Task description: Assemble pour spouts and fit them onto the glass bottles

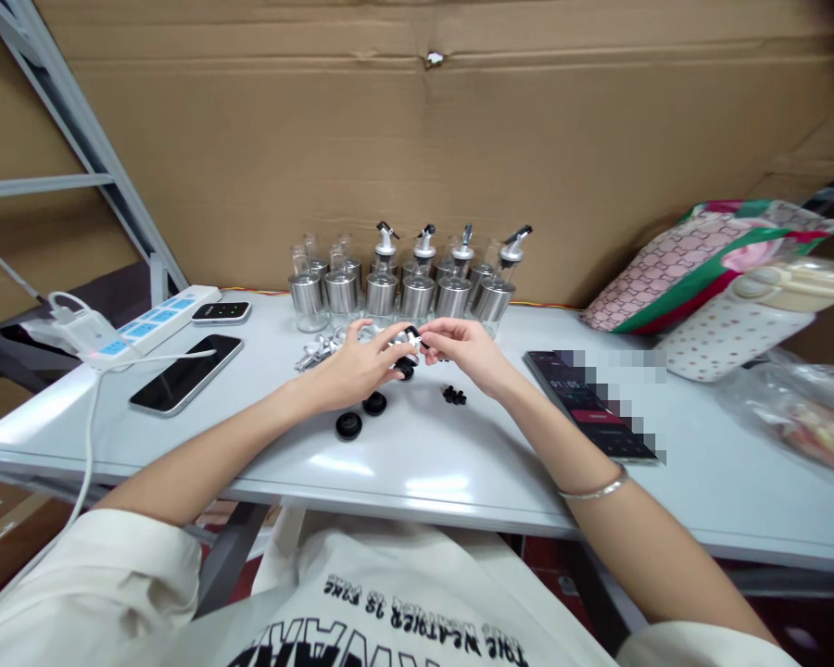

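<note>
Nearest the camera is a cream shirt (389, 602) with black lettering, and from it both forearms reach out over the white surface (459, 472); a thin bangle (593, 488) rings the right wrist. Both hands meet just in front of the bottle row. Left hand (361, 363) curls its fingers around a small silver-and-black pourer spout (407, 341), and right hand (467, 350) pinches the same piece from the other side with thumb and forefinger, so the spout sits between the two hands, held just above the surface. Under the left hand lies a black stopper (405, 371), partly hidden.

Two more black rubber caps (360, 415) lie on the surface just beside the left wrist, and a cluster of tiny black pieces (454, 396) rests near the right wrist. A loose heap of silver spouts (318, 350) lies left of the hands.

Behind them stand steel-sleeved glass bottles (403, 287) in two rows (four at the back right already carry spouts). To the left are a black phone (186, 372), a small dark device (221, 311) and a white power strip (145, 326) with its cable. To the right lie a dark tablet (587, 408), partly blurred, a patterned bag (709, 269) and a clear plastic bag (799, 408). Brown cardboard (417, 130) backs the scene.
</note>
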`<state>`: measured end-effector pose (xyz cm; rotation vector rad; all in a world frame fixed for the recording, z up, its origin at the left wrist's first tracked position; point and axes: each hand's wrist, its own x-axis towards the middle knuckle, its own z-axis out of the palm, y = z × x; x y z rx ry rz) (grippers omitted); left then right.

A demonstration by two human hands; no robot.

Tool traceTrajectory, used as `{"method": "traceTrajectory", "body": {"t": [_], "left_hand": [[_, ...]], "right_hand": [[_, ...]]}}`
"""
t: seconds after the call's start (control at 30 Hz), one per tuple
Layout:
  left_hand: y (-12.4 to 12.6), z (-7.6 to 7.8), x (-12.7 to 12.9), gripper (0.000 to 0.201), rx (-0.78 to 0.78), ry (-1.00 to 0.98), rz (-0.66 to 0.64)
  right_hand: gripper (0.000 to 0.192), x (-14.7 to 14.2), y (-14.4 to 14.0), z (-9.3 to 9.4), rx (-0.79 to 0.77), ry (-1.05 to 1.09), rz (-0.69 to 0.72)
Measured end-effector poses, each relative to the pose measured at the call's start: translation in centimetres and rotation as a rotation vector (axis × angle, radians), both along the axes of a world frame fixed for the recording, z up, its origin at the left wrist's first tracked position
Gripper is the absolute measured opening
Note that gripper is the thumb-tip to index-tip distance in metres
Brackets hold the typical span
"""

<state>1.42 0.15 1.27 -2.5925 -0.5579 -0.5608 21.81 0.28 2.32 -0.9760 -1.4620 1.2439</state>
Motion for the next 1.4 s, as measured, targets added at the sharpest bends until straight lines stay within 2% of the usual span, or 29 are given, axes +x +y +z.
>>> {"method": "traceTrajectory", "body": {"t": [0.17,0.33,0.9,1.03,1.17,1.27,1.4], "left_hand": [[0.2,-0.1,-0.1,0.022,0.018,0.028,0.015],[0.3,-0.1,-0.1,0.024,0.007,0.018,0.004],[-0.1,-0.3,0.1,0.024,-0.046,-0.029,-0.090],[-0.4,0.2,0.2,0.028,-0.079,-0.136,-0.147],[-0.4,0.8,0.1,0.029,-0.091,-0.205,-0.176],[0.2,0.6,-0.2,0.025,-0.077,-0.165,-0.135],[0.7,0.2,-0.5,0.023,-0.074,-0.110,-0.065]], "right_hand": [[0.031,0.3,0.1,0.0,-0.031,0.031,0.043],[0.038,0.7,0.0,0.1,-0.159,0.077,0.094],[0.033,1.8,0.2,0.0,-0.371,0.063,0.272],[0.032,0.7,-0.4,-0.1,-0.328,0.012,0.285],[0.027,0.8,-0.5,0.1,-0.264,0.054,0.306],[0.026,1.4,-0.2,0.3,-0.244,0.088,0.259],[0.033,1.5,0.0,0.5,-0.223,0.157,0.094]]}}
